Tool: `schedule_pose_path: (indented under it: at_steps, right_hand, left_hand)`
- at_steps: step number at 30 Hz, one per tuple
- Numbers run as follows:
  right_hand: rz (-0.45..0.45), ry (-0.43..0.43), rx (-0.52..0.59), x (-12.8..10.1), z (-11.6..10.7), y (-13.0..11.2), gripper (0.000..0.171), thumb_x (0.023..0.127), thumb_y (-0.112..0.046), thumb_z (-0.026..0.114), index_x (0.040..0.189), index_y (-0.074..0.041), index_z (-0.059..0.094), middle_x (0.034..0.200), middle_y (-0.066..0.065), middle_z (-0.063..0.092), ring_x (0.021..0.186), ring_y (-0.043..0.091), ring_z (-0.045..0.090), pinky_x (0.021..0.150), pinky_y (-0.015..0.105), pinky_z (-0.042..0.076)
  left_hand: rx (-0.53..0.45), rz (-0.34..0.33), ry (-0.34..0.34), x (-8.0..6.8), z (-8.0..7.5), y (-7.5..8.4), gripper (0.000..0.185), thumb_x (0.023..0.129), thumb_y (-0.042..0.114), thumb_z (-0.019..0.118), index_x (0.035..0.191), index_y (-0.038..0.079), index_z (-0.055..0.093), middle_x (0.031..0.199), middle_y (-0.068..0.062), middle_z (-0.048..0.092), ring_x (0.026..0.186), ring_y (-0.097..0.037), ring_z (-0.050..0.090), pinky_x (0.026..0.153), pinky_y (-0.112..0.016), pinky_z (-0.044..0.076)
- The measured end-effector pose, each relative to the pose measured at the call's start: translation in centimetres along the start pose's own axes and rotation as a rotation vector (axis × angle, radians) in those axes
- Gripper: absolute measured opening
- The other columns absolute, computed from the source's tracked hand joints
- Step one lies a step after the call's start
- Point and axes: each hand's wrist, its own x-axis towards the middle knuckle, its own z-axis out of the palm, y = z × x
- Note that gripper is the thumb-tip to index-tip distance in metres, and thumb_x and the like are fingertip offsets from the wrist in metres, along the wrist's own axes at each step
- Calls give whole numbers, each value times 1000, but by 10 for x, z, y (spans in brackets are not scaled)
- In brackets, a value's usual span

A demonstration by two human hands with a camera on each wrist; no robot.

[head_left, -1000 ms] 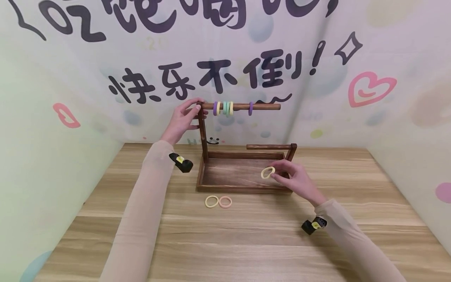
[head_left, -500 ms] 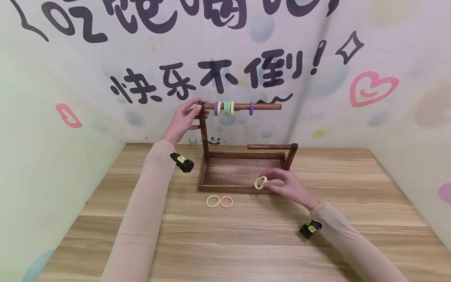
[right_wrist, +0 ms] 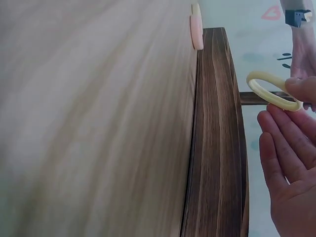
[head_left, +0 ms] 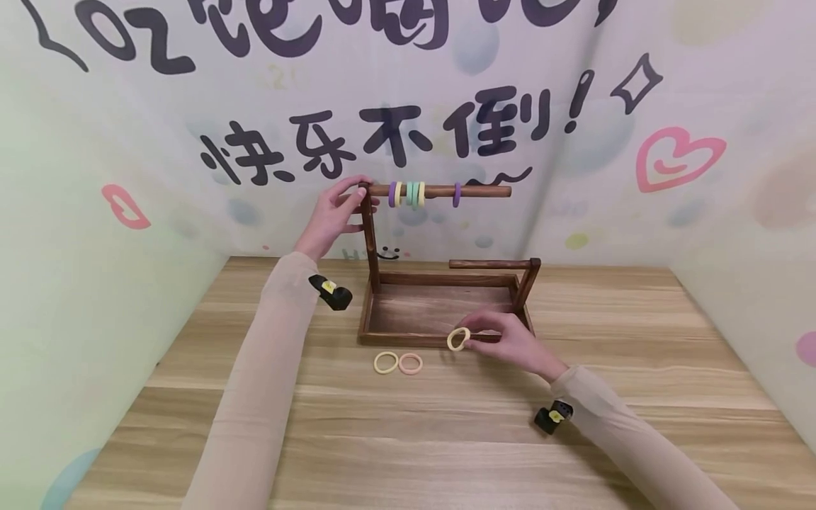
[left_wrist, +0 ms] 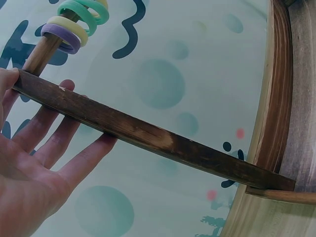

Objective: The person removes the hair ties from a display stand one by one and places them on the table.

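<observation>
My left hand (head_left: pixel 333 216) grips the top of the tall post (left_wrist: pixel 148 136) of a dark wooden rack, thumb on one side and fingers behind. From that post runs an upper bar (head_left: pixel 481 191) carrying several hair ties, purple, yellow and mint green (left_wrist: pixel 79 15). Between thumb and fingertips, my right hand (head_left: pixel 510 343) pinches a pale yellow hair tie (right_wrist: pixel 269 88), held at the front rim of the rack's tray (head_left: pixel 408 338). On the table just before the tray lie a yellow hair tie (head_left: pixel 385 372) and a pink one (head_left: pixel 411 364), side by side.
A shorter lower bar (head_left: pixel 487 265) juts leftward from a low post (head_left: pixel 525 287) at the tray's right end. The wood-grain table (head_left: pixel 408 439) extends in front. A printed cloth wall (head_left: pixel 306 85) stands close behind the rack.
My right hand has moved left and toward the front with the yellow hair tie, from over the tray to its front rim. The left hand keeps its grip on the post.
</observation>
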Motion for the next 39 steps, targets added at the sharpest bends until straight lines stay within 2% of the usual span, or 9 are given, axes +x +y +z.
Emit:
schedule_pose_path:
  at_steps: [4, 11, 17, 27, 39]
  right_hand:
    - [-60, -18, -36, 2, 4, -1, 27, 82, -6, 77, 108, -5, 68, 104, 5, 70, 98, 20, 65, 87, 37, 52]
    - [-133, -45, -75, 3, 11, -2, 29, 81, -2, 77, 109, -3, 67, 103, 7, 70, 95, 21, 65, 84, 37, 53]
    - [-100, -80, -91, 3, 20, -3, 31, 81, -5, 77, 109, -2, 66, 104, 7, 68, 96, 18, 64, 86, 30, 52]
    - [-40, -146, 3, 8, 38, -4, 29, 82, 0, 75, 109, 2, 64, 105, 11, 68, 99, 26, 65, 88, 35, 52]
    - [21, -165, -50, 11, 44, -2, 24, 82, 0, 75, 103, 1, 65, 98, 9, 69, 91, 22, 66, 82, 32, 54]
  left_hand:
    - [-2, 0, 0, 0, 0, 0, 27, 101, 24, 52, 126, 16, 59, 115, -19, 65, 105, -29, 63, 85, -55, 51]
    - [5, -5, -5, 0, 0, 0, 27, 101, 25, 53, 126, 17, 59, 115, -17, 65, 106, -29, 63, 86, -55, 50]
    - [3, 0, -7, 0, 1, -1, 27, 101, 25, 53, 126, 17, 59, 115, -17, 65, 105, -29, 63, 85, -55, 51]
    - [12, -13, -16, 0, 0, 0, 31, 102, 24, 52, 131, 16, 57, 117, -17, 65, 108, -29, 61, 86, -52, 51]
    - [4, -20, -12, 0, 0, 1, 32, 101, 24, 52, 132, 16, 57, 118, -17, 64, 109, -29, 61, 87, -53, 51]
